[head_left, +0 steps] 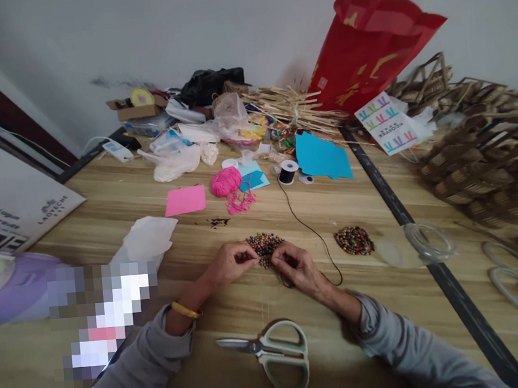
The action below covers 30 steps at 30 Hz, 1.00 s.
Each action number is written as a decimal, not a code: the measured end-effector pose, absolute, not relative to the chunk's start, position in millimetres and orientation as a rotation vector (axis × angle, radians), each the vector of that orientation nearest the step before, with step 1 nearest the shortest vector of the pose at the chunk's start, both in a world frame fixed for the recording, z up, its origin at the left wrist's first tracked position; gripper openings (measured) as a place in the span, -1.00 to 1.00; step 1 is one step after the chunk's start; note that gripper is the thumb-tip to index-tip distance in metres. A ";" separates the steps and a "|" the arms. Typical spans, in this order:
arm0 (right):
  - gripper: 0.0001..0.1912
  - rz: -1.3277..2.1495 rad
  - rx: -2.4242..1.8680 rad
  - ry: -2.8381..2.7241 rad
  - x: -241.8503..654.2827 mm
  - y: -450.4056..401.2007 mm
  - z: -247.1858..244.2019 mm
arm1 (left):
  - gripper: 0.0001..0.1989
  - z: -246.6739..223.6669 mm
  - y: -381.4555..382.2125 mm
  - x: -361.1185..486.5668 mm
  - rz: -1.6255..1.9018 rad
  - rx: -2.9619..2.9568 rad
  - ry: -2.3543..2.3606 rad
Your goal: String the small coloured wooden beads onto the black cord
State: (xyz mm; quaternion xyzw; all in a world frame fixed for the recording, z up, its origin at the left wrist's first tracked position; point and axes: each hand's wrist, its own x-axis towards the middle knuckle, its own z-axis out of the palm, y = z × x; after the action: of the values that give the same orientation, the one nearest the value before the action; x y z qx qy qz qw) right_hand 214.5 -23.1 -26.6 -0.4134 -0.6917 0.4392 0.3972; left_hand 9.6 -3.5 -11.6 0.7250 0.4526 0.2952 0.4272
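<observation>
A loose pile of small multicoloured beads (265,241) lies on the table between my two hands. My left hand (232,262) is at the left edge of the pile, thumb and fingertips pinched together; what is between them is too small to make out. On the right side of the pile, my right hand (297,266) is closed in a pinch on a thin black cord (305,215). That cord curves back to a black-and-white spool (288,172); part of it is hidden under the right hand. Scissors with pale handles (284,354) lie in front of my forearms.
A beaded strand (353,241) lies right of the pile, near clear tubing coils (431,241). Pink yarn (226,181), a pink card (185,200) and blue sheets (323,156) lie behind. Woven baskets (467,165) stand at right, a white box (16,189) at left.
</observation>
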 end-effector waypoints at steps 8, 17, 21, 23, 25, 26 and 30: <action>-0.81 1.087 -1.057 -1.775 214.6 -21.8 -26.5 | -0.94 -20.7 -2.1 8.0 0.675 2.088 1.125; -0.84 1.141 -1.070 -1.760 215.0 -20.7 -31.1 | -0.93 -21.0 -3.2 8.6 0.669 2.185 1.083; -0.80 1.199 -1.074 -1.717 214.2 -21.1 -32.6 | -0.93 -18.7 -4.9 10.4 0.646 2.232 1.100; -0.78 1.230 -1.073 -1.695 214.0 -21.0 -32.3 | -0.93 -19.2 -4.8 10.6 0.642 2.235 1.119; -0.76 1.235 -1.072 -1.690 214.2 -20.6 -31.7 | -0.93 -20.5 -4.0 10.2 0.643 2.228 1.130; -0.76 1.227 -1.070 -1.692 214.3 -20.4 -31.4 | -0.93 -21.2 -3.5 9.9 0.642 2.221 1.131; -0.76 1.219 -1.048 -1.685 214.8 -20.0 -31.3 | -0.90 -22.5 -2.2 8.7 0.623 2.203 1.139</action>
State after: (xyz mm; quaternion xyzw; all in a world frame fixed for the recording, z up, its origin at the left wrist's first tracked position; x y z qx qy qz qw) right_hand 214.8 -20.0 -31.3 -0.4135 -0.6646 0.4807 0.3952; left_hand 8.7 -2.2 -22.5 0.8249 0.4267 0.2334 0.2882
